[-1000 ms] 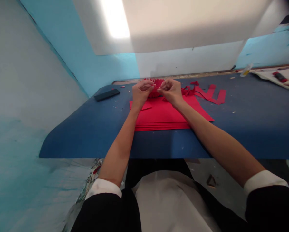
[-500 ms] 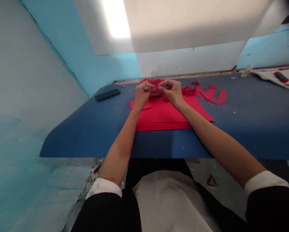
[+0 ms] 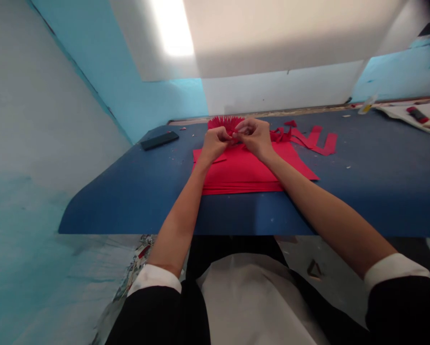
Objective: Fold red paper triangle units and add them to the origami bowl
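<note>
My left hand [image 3: 215,143] and my right hand [image 3: 255,137] meet above a stack of red sheets [image 3: 245,172]. Fingers and thumb of each hand are pinched on a small red piece between them, mostly hidden by the fingertips. Just behind the hands stands a red fringed piece [image 3: 225,121] with many pointed tips. A small folded red piece [image 3: 220,159] lies on the stack's left side, beneath my left wrist. Red strips [image 3: 313,139] lie to the right of the stack, some of them crumpled near my right hand.
A dark phone-like slab [image 3: 160,140] lies on the blue table [image 3: 128,191] at the left. Toward the back right are a small bottle [image 3: 367,104] and a red-and-black object [image 3: 417,115] on pale sheets. A wall rises behind the table.
My left hand has turned slightly, its fingers curling lower and closer to my right fingertips. More of the fringed red piece shows behind the hands.
</note>
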{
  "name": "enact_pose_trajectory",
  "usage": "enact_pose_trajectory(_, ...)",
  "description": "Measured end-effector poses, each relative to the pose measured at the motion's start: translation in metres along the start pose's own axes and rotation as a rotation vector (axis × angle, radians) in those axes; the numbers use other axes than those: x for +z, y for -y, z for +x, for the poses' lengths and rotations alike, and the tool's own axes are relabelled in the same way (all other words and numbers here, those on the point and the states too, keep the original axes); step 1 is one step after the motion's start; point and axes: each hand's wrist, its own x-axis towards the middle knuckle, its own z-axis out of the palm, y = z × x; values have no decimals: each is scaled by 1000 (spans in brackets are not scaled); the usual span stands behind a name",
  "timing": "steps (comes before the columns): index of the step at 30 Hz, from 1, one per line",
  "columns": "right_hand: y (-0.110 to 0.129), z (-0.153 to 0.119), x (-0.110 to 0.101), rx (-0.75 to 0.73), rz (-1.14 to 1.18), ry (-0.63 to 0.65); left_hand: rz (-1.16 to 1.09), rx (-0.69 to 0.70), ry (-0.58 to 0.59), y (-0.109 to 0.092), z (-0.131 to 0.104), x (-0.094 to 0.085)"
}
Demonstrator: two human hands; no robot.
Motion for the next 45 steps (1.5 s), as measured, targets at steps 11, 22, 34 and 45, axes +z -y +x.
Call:
enact_pose_trajectory(11, 6, -3, 0, -51, -100, 46, -49, -61, 68, -3, -1, -5)
enact_pose_trajectory(22, 5, -6, 1, -97, -134, 64, 164, -68, 164, -22, -11, 0)
enact_pose_trajectory(34, 3, -14, 2, -171, -356, 188, 117, -9, 142, -18, -9, -1)
enact_pose_trajectory(45, 17, -19, -2, -117, -612, 205, -105, -186, 232, -31, -11, -2)
